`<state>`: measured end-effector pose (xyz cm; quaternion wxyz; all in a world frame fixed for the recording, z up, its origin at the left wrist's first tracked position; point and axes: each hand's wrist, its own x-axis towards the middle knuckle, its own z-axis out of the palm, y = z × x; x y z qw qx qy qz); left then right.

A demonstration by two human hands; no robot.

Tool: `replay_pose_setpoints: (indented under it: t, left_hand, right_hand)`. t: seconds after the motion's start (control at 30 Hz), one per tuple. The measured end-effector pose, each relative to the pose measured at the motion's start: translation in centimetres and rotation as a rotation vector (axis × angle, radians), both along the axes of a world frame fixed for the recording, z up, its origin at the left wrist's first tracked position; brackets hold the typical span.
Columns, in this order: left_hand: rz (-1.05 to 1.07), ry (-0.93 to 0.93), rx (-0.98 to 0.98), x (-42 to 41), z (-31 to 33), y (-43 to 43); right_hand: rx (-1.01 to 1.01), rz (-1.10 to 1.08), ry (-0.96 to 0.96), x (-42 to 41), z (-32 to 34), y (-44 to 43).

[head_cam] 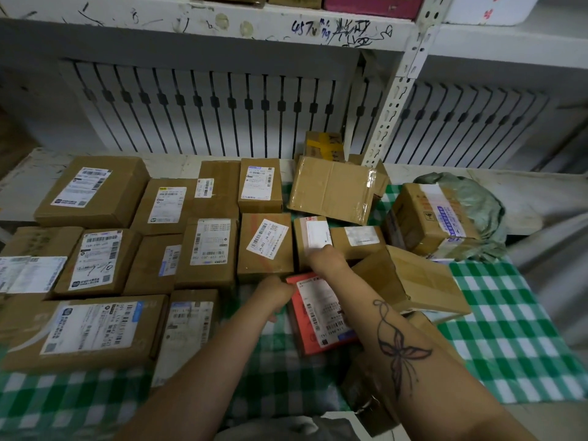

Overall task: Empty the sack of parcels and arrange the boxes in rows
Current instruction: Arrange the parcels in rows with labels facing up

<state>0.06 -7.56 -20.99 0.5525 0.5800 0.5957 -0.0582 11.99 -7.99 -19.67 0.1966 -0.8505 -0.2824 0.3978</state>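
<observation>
1. A parcel depot or courier pick-up storeroom; brown cardboard boxes (92, 190) lie packed side by side, most bearing a printed shipping label (95, 259) with barcodes;
2. a red parcel (321, 313) and a grey poly mailer (477, 198) lie among them;
3. a white slotted-angle shelf post (394, 100) stands behind, and the shelf edge (318, 28) above is scrawled with marker numbers;
4. a white radiator (203, 109) lines the wall; a green checked cloth (509, 329) covers the surface.

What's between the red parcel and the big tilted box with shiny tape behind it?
In the head view, a small brown box with a white label, the right hand on it.
</observation>
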Motion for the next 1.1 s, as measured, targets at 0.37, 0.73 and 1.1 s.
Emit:
replay_pose_setpoints:
  t: [0.37,0.73,1.1]
  left_hand:
    - [0.175,-0.094,0.008,1.1,-1.8,-3.1]
    - [0.281,0.1,0.143,-4.1,-1.4,0.1]
    - [0.371,0.007,0.296,-4.8,-2.0,0.6]
  right_hand:
    - [-0.125,0.028,0.088,0.7,0.6,-2.0]
    - [-0.098,0.052,0.221,-3.1,-0.2,0.0]
    - [-0.028,0.021,0.405,-3.9,-0.3,-0.5]
